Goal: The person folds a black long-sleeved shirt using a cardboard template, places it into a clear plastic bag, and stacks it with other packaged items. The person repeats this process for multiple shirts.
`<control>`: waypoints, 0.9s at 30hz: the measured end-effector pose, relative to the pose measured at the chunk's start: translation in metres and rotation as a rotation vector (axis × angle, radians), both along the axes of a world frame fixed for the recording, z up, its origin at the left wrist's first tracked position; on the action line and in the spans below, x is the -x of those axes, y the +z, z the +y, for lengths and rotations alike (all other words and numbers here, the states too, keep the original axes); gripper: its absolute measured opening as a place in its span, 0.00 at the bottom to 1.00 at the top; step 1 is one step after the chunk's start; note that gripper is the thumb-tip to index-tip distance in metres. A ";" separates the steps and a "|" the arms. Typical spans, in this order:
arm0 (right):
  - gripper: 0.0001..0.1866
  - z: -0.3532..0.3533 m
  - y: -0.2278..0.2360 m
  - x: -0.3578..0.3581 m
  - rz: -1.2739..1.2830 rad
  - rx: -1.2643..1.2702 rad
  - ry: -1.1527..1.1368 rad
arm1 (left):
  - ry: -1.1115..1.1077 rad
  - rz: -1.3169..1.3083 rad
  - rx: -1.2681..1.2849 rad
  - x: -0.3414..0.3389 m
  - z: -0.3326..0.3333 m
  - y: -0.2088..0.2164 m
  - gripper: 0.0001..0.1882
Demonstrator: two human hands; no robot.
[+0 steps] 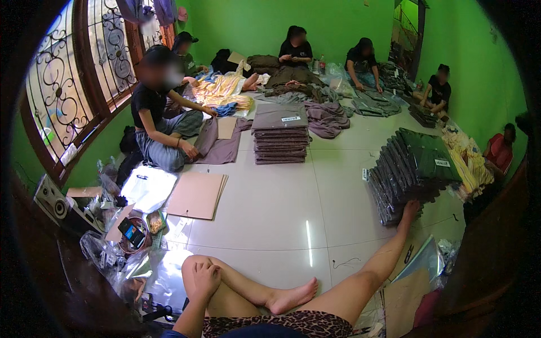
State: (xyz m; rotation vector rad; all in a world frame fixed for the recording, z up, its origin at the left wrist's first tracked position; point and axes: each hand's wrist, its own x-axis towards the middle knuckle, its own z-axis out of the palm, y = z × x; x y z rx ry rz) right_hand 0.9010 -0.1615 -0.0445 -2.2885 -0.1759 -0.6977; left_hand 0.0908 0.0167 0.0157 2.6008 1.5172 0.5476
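My left hand (207, 277) rests on my bent left knee, holding nothing, its fingers laid loosely apart. My right hand is not in view. My right leg is stretched out, its foot (413, 209) against the near side of a tall, leaning stack of dark folded garments in clear bags (403, 174). Ahead of me stands a neat stack of brown folded garments (280, 141), with a white label on top. Brown cardboard sheets (198, 194) lie on the floor beyond my left knee.
At left sits a basket (147, 239) with a phone, among plastic bags, beside a speaker (56, 204). A co-worker (158, 112) handles a brown garment (217, 145). Other people sit along the walls among cloth piles. Clear plastic sheets (422, 262) and cardboard (404, 301) lie at right.
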 end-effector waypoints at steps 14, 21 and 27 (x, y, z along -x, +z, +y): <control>0.32 -0.006 0.076 0.079 0.289 0.283 0.031 | 0.066 -0.057 -0.012 -0.004 -0.006 -0.002 0.06; 0.30 -0.001 0.087 0.101 0.296 0.300 0.073 | -0.055 0.161 0.093 0.004 0.016 0.034 0.08; 0.29 -0.011 0.103 0.124 0.288 0.325 0.089 | 0.155 -0.425 0.451 -0.011 0.083 0.021 0.15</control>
